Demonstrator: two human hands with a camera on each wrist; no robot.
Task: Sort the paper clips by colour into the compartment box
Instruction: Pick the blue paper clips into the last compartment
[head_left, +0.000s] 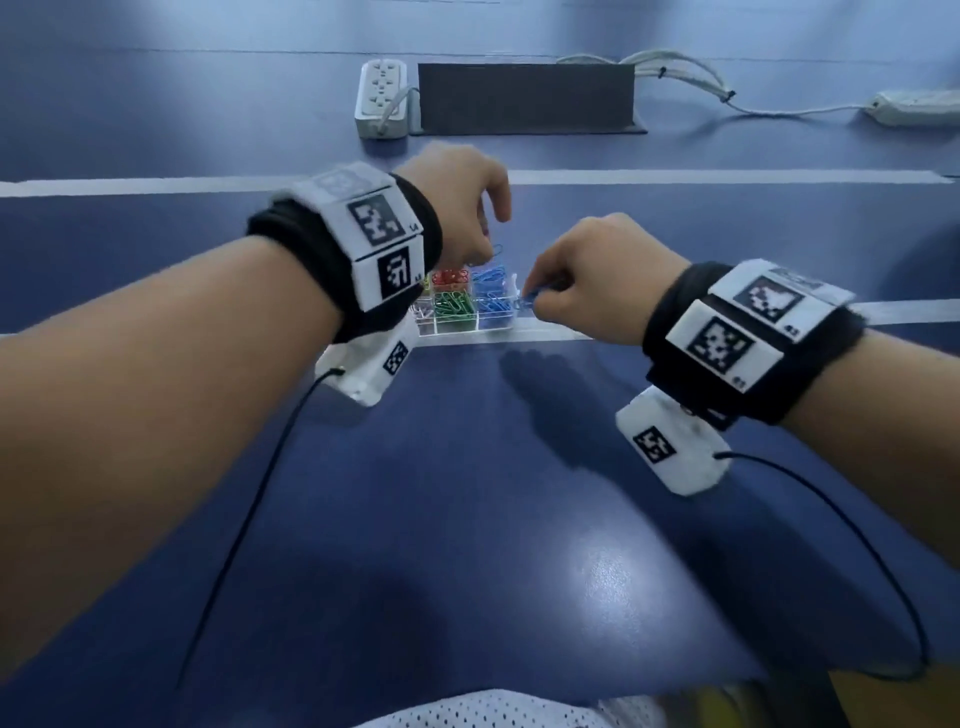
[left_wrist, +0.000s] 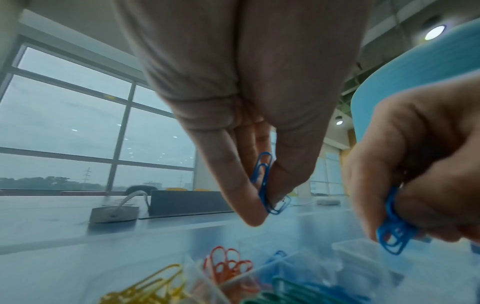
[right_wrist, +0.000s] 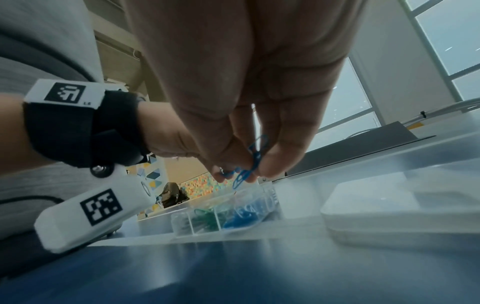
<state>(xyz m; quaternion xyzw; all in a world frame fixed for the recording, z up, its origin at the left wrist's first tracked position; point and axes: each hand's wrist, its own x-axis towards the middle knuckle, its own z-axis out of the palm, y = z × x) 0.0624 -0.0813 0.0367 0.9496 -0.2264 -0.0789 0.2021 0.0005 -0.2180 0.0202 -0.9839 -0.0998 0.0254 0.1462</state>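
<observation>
A clear compartment box (head_left: 493, 333) sits mid-table with red clips (head_left: 451, 278), green clips (head_left: 454, 306) and blue clips (head_left: 491, 280) in separate cells; yellow clips (left_wrist: 150, 288) show in the left wrist view. My left hand (head_left: 480, 244) hovers above the box's far side and pinches blue paper clips (left_wrist: 265, 181) between thumb and forefinger. My right hand (head_left: 540, 304) is at the box's right edge, its fingers curled round a small bunch of blue clips (right_wrist: 246, 170), also visible as blue clips (left_wrist: 392, 234) from the left wrist.
A white power strip (head_left: 382, 98) and a dark upright panel (head_left: 524, 96) stand behind the box. A second power strip (head_left: 919, 106) with cables lies far right. A clear lid (right_wrist: 389, 207) lies right of the box. White tape lines (head_left: 727, 176) cross the blue table.
</observation>
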